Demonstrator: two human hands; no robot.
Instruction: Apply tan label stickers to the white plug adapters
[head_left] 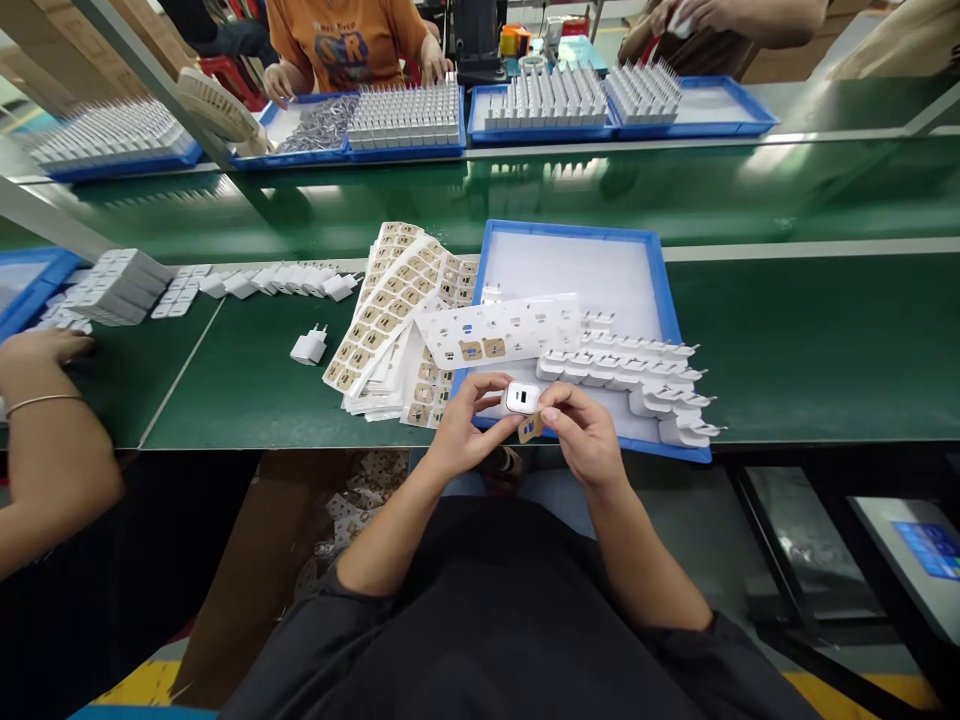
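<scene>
My left hand point(469, 430) and my right hand point(585, 435) hold a small white charger plug point(523, 398) between their fingertips at the table's near edge, its port face up. A tan sticker point(531, 428) hangs from my right fingers just below it. Right behind lies a white sticker sheet point(499, 330) with two tan stickers left on it, resting across a blue tray point(660, 270). Rows of white chargers point(637, 375) lie in the tray's near right part.
A fanned pile of sticker sheets point(390, 310) lies left of the tray, and a lone charger point(309, 346) beside it. A co-worker's arm point(45, 420) reaches in at left near stacked chargers point(120, 285). Across the green belt point(787, 200), other people work over blue trays point(720, 105).
</scene>
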